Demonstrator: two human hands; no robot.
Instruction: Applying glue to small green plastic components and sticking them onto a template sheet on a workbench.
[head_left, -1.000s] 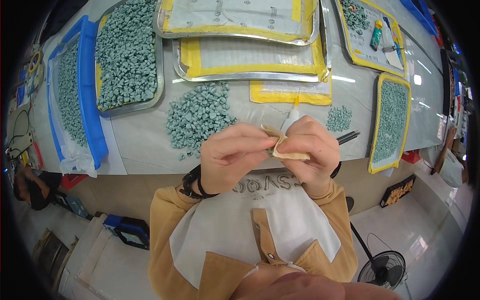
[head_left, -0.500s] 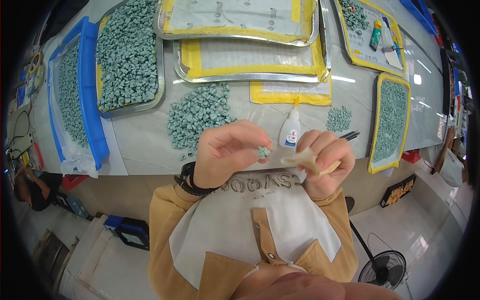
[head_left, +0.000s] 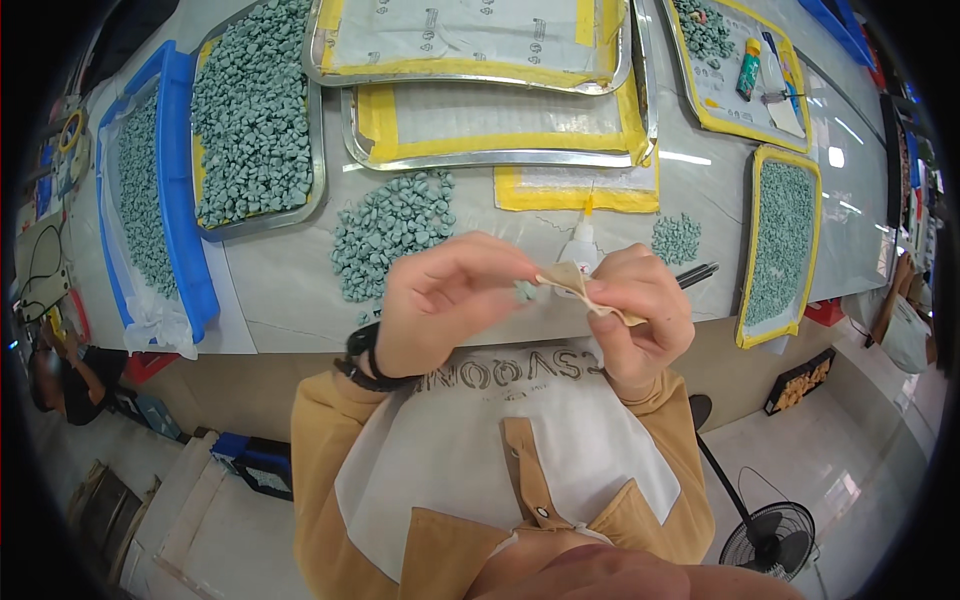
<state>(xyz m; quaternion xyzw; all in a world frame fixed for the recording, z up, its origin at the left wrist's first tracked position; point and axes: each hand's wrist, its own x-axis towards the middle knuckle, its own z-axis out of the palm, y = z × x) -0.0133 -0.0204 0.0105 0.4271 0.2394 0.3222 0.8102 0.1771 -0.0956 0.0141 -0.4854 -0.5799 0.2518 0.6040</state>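
On the grey surface (head_left: pixel 285 290) I see a top metal tray (head_left: pixel 470 40) stacked over a lower tray (head_left: pixel 510 120), both lined with pale sheets edged in yellow tape. To their left, a third metal tray (head_left: pixel 318 150) is heaped with green stones, and a blue bin (head_left: pixel 190 200) beside it holds more. At upper right, a yellow-edged tray (head_left: pixel 750 135) carries stones, a tube and tools; a narrower tray (head_left: pixel 748 250) nearer me is filled with finer stones. Of the person's hands, the right hand (head_left: pixel 645 300) is closed in a pinch on a beige cloth (head_left: pixel 590 295), which reaches across to the left fingertips; the left hand (head_left: pixel 440 295), loosely curled, pinches a small blurred green piece (head_left: pixel 525 291).
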